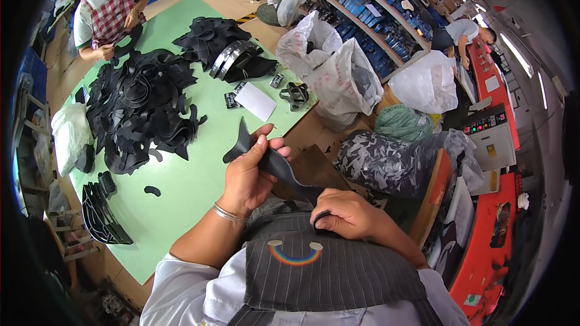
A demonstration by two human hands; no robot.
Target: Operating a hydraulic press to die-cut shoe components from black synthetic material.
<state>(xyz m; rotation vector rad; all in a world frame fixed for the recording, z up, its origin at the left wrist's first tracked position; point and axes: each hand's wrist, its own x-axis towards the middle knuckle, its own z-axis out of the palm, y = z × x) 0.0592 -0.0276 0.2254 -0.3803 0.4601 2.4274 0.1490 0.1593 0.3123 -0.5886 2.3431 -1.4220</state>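
Left hand (249,172) and right hand (347,212) pinch one black cut piece (281,169) by the worktop (187,202); the black heap (142,99) on it seems undone.

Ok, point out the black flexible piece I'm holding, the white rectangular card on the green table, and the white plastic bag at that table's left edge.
Black flexible piece (281,166): head view, middle of its exposed band.
White rectangular card (256,103): head view, centre of its face.
White plastic bag (69,130): head view, its visible middle.
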